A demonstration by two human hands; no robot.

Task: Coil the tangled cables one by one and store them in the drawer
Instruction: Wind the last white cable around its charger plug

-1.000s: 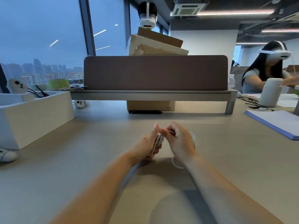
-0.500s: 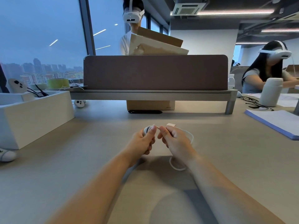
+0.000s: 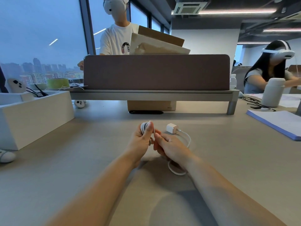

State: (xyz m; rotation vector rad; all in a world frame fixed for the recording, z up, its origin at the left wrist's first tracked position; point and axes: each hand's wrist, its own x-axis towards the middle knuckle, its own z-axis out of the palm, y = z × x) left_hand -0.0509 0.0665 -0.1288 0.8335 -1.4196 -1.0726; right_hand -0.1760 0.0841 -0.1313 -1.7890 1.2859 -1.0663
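Because the tabletop (image 3: 228, 160) carries all the slack, nothing here hangs under load. Well off to the left of the left grip (image 3: 141, 141) stands an open white box (image 3: 37, 118); whether it is the drawer meant, I cannot tell. The white charging cable (image 3: 189, 139) curves out over the tabletop on the far right side of the right grip (image 3: 171, 145), and a loose loop (image 3: 176, 172) of it lies just beneath that wrist. It looks light, thin and limp. Its smooth jacket will likely slide through fingers, and it probably has enough spring for unpinned turns to pop loose.

The left grip is clenched round the wound coil (image 3: 144, 128), thumb upright across the turns. The right grip, close against it, pinches the strand beside the coil. Just beyond the right grip sits the power adapter (image 3: 172, 128) at the cable's end. It is small and rigid, probably the one dense part, so it may swing like a weight once lifted. The best hold, I judge, is on the strand near the coil, not at the plug joint.
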